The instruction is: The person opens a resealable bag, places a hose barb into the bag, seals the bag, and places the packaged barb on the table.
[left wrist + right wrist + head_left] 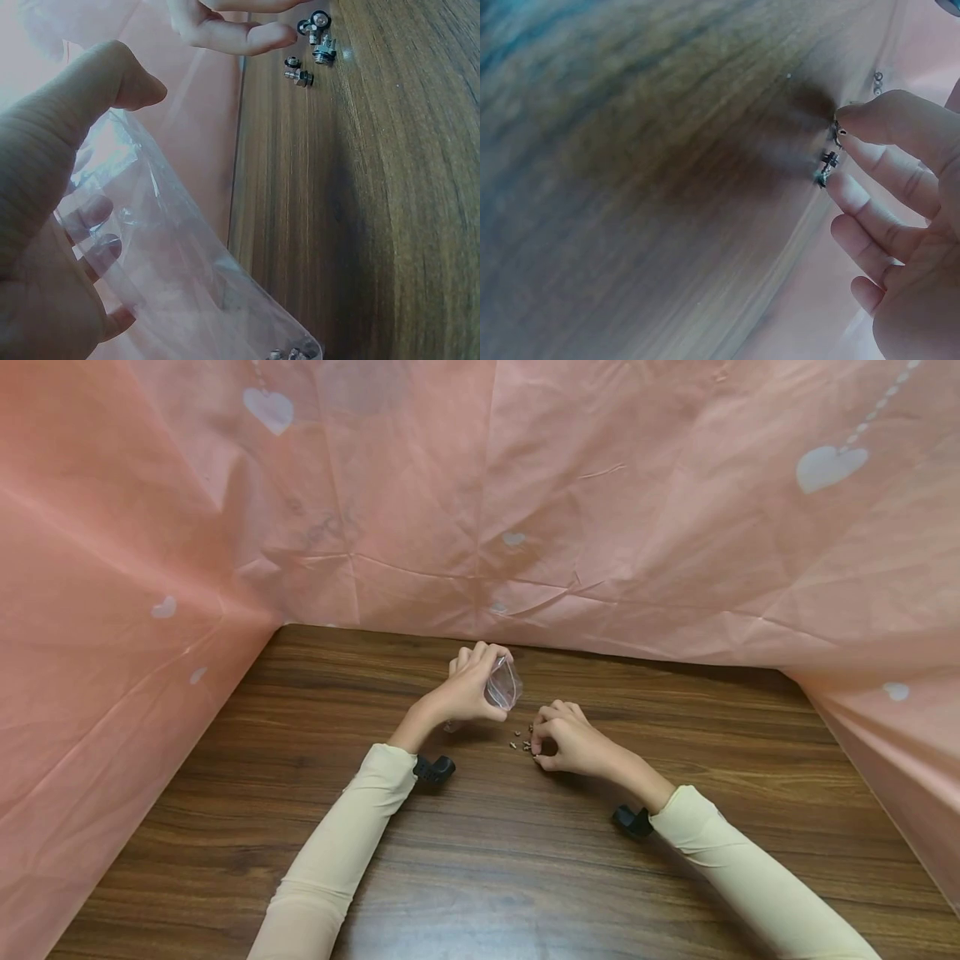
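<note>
My left hand (pixel 472 683) holds a clear plastic zip bag (pixel 504 683) with its mouth spread toward the right. In the left wrist view the thumb lies along the bag's upper edge, and several metal pieces (pixel 294 354) show at the bag's bottom corner. Several small metal fittings with dark rings (pixel 301 76) lie loose on the table between the hands. Over them is my right hand (pixel 572 743), pinching one small metal fitting (pixel 838 135) between thumb and index fingertip. Its other fingers are spread and bent close beside the loose pieces (pixel 829 159).
The table (pixel 480 860) has a dark wood grain. A pink sheet with white hearts (pixel 480 510) hangs along its back and both sides. Black wrist-worn devices (pixel 435 768) sit on both wrists, below pale sleeves (pixel 330 868).
</note>
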A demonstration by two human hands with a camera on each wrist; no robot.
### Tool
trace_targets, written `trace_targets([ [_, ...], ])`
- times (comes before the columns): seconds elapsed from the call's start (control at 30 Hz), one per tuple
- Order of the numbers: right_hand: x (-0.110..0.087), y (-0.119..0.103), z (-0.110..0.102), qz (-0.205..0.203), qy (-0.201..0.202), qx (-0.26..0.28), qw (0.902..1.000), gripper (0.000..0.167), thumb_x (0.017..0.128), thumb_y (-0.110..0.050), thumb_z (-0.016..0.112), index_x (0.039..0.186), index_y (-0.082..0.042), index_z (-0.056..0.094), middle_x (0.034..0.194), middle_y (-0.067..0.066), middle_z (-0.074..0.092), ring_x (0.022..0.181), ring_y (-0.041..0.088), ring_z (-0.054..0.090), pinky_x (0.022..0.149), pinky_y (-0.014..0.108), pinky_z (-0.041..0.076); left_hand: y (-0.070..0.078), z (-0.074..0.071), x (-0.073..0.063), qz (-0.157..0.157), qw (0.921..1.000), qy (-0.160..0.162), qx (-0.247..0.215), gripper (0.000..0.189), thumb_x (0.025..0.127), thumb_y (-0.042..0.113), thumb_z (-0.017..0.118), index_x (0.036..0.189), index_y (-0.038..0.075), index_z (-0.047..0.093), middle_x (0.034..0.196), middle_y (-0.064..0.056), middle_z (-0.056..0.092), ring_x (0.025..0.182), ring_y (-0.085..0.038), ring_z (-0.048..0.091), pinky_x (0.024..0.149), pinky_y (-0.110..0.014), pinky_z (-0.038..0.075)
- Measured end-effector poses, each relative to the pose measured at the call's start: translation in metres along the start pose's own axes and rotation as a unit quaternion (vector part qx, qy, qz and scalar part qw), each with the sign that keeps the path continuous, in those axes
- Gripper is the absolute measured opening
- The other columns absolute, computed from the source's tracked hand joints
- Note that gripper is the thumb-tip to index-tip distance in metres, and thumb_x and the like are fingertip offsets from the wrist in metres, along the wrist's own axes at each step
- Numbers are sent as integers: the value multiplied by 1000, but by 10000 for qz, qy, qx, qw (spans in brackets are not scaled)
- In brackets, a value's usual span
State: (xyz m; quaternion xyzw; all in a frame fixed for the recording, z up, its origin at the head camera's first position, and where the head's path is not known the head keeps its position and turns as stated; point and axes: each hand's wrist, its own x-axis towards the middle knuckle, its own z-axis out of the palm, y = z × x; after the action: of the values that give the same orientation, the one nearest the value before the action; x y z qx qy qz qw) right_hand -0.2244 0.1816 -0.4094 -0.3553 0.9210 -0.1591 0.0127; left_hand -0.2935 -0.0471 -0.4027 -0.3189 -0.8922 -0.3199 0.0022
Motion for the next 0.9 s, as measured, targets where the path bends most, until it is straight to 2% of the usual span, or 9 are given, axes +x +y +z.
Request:
trace_targets([
  [0.4, 1, 1, -6, 39, 242, 164, 9996, 16, 76, -11, 82, 73, -17, 67, 96, 1, 62, 92, 20, 46, 102, 57, 32, 0, 2, 0, 11, 10000, 53, 24, 86, 65, 20, 90, 135, 18, 40, 122, -11, 45, 117, -34, 34, 105, -52, 28],
  [0.6, 4, 1, -9, 151, 318, 347, 9988, 17, 77, -10, 82, 74, -18, 68, 99, 2, 64, 93, 20, 46, 100, 55, 32, 0, 2, 0, 18, 10000, 36, 29, 85, 66, 19, 90, 135, 18, 40, 122, -10, 44, 116, -33, 34, 106, -52, 28],
  [0.9, 10, 0, -17, 152, 660, 623, 9958, 13, 79, -10, 81, 77, -15, 70, 101, 6, 65, 94, 22, 47, 96, 53, 32, 2, 2, 0, 2, 10000, 12, 27, 85, 65, 19, 90, 134, 18, 40, 124, -11, 45, 117, -34, 35, 105, -52, 28],
])
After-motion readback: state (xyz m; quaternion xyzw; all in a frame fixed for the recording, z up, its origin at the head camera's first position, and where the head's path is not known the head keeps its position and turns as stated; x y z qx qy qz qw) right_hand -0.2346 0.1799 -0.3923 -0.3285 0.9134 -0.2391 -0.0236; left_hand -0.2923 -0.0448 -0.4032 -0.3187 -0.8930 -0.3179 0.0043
